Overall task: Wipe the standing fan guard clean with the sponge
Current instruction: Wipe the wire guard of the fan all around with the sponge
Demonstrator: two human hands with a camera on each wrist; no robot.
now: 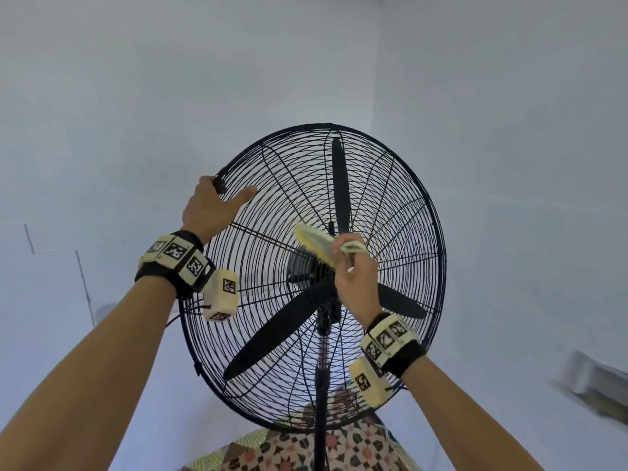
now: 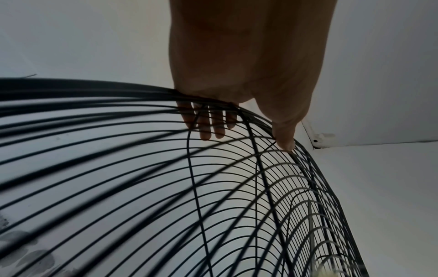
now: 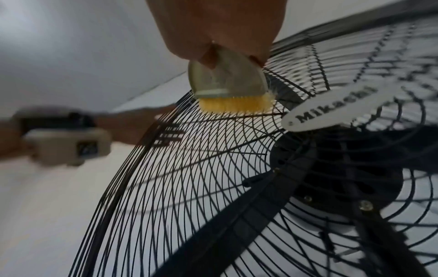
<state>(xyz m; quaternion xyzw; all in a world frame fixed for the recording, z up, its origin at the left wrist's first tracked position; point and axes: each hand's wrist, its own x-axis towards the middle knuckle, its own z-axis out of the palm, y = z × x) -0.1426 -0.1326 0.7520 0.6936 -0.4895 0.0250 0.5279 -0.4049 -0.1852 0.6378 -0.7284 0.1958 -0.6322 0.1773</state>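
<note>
The black wire fan guard [image 1: 390, 185] fills the middle of the head view, tilted back on its pole [image 1: 321, 385]. My left hand [image 1: 217, 205] grips the guard's upper left rim. Its fingers [image 2: 206, 127] curl behind the wires and the thumb [image 2: 284, 136] lies on the front. My right hand [image 1: 355, 277] holds the sponge [image 1: 312, 241], beige-backed with a yellow fibrous face, near the hub. In the right wrist view the sponge [image 3: 227, 84] has its yellow face against the wires just left of the oval name badge [image 3: 331, 110].
Three black blades [image 1: 341, 185] and the motor housing [image 1: 302, 266] sit behind the guard. White walls meet in a corner behind the fan. Patterned floor tiles [image 1: 339, 447] lie below, and a blurred grey object [image 1: 594, 379] is at the right.
</note>
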